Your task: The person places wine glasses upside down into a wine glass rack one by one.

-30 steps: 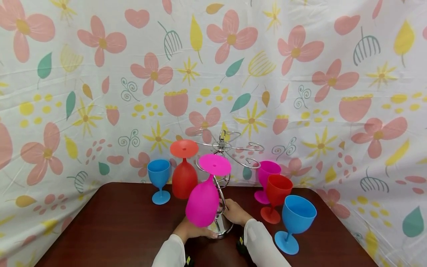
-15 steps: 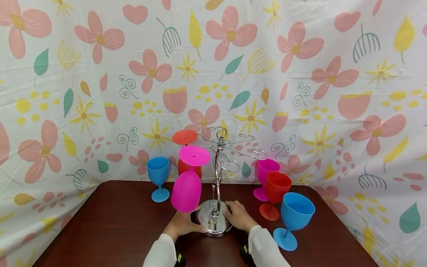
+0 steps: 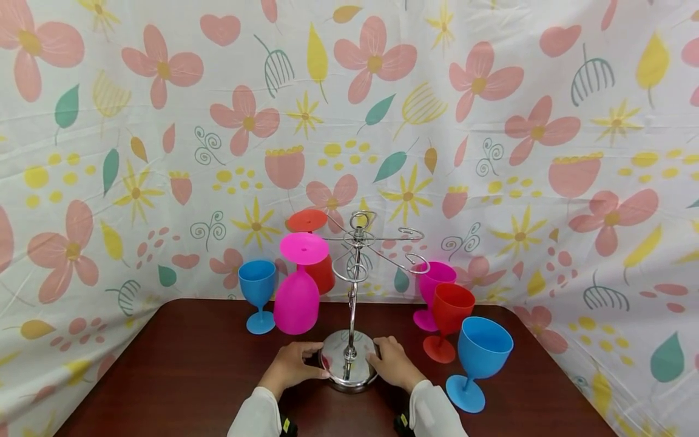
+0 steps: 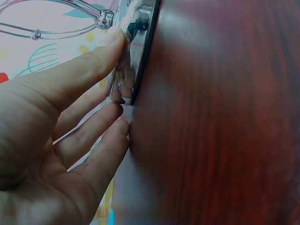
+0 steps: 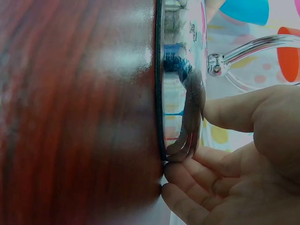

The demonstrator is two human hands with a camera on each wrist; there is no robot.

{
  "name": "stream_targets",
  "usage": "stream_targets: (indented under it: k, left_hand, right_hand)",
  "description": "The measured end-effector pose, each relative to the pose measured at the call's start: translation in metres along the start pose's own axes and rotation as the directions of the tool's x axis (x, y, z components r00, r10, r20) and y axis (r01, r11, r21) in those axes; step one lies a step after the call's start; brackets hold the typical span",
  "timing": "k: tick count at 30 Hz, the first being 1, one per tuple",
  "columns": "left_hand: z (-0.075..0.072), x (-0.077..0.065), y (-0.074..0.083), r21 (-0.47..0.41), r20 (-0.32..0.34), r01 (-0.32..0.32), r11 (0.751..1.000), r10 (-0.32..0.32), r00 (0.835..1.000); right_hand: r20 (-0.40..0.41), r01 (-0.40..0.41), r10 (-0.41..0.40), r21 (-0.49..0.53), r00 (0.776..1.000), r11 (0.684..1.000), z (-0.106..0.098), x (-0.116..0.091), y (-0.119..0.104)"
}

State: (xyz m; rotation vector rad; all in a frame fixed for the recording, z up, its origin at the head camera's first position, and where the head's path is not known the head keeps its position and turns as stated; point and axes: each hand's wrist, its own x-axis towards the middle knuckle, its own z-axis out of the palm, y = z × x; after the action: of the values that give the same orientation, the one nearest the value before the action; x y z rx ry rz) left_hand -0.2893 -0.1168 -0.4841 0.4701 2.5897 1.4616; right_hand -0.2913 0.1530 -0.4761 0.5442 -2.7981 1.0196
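A silver metal wine glass rack point(image 3: 355, 291) with curled arms stands upright on its round, mirror-like base. My left hand point(image 3: 292, 367) holds the base's left edge, thumb on top and fingers at the rim. On the opposite edge my right hand point(image 3: 397, 363) grips it likewise, its thumb point(image 5: 229, 115) on the base in the right wrist view. From the rack's left arms hang a pink goblet point(image 3: 297, 303) and, partly hidden behind it, a red goblet point(image 3: 322, 274), both upside down. The other curled arms carry nothing.
A blue goblet point(image 3: 258, 282) stands upright at the back left of the dark wooden table point(image 3: 180, 370). On the right stand a pink goblet point(image 3: 437, 276), a red goblet point(image 3: 452, 303) and a blue goblet point(image 3: 483, 349). A flowered cloth point(image 3: 207, 188) hangs behind.
The rack has turned between my hands: the hanging pink goblet swung from the front to the left, the hanging red goblet slightly back and right. My left hand shifted a little left.
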Motion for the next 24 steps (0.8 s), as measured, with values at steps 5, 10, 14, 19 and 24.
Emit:
stream_targets:
  k: [5,10,14,19,24]
  left_hand:
    - [0.002,-0.003,0.002,-0.024,0.012,0.019,1.000,-0.019,1.000]
    - [0.016,-0.007,0.010,0.047,-0.047,-0.011,0.999,0.013,0.999]
    - [0.035,-0.009,0.021,0.121,-0.112,-0.054,0.991,0.068,0.991]
    - [0.053,-0.009,0.034,0.120,-0.185,-0.029,0.992,0.051,0.981]
    - [0.063,-0.007,0.037,0.087,-0.215,0.015,0.996,0.004,0.977]
  right_hand:
    - [0.028,-0.002,0.001,0.022,1.000,1.000,-0.001,0.005,0.006]
    - [0.043,0.032,-0.033,0.023,0.999,0.999,-0.001,0.018,0.008]
    - [0.066,0.051,-0.051,0.010,0.997,0.999,0.001,0.029,0.007]
    - [0.088,0.068,-0.071,0.033,0.994,0.997,0.006,0.044,0.005]
    - [0.155,0.023,-0.036,0.082,0.987,0.996,0.010,0.056,0.008]
